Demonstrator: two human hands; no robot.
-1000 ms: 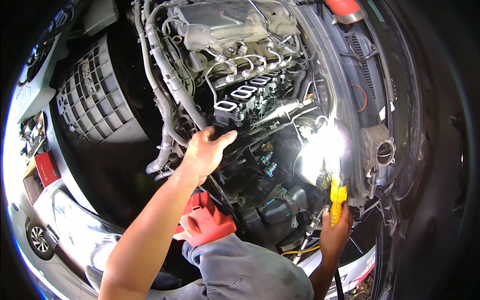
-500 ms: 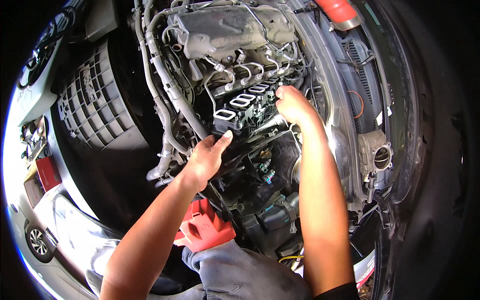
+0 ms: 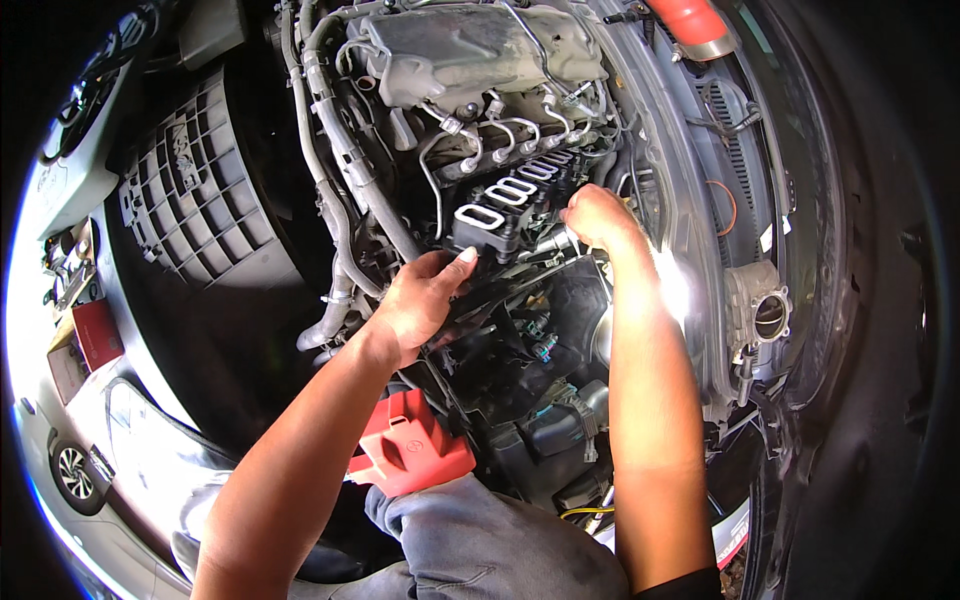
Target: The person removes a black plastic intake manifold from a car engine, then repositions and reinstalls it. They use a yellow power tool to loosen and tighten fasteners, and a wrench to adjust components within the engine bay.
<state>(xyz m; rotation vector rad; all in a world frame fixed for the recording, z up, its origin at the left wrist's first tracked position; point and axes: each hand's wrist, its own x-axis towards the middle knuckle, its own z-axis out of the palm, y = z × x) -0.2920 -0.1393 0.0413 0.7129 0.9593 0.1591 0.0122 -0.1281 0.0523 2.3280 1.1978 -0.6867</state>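
Note:
A black intake manifold (image 3: 490, 241) with pale oval port gaskets (image 3: 480, 216) along its upper face lies slantwise in the engine bay, below the metal fuel lines. My left hand (image 3: 420, 300) grips its near end, thumb on top and the other fingers underneath, partly hidden. At the far right end my right hand (image 3: 602, 218) is closed around the manifold; its fingertips are mostly out of sight. Close under the right hand sits a shiny metal cylindrical part (image 3: 556, 243).
Behind the manifold stands the engine with a grey cover (image 3: 470, 50). Thick hoses (image 3: 345, 150) run along its left. A red plastic cover (image 3: 412, 445) lies near my body. To the right are a throttle body (image 3: 768, 315) and a red hose (image 3: 690, 25).
The manifold has tipped, so its gasket ports face up toward me more, and it sits slightly further right. Both hands have kept their hold, and the whole view has shifted a little.

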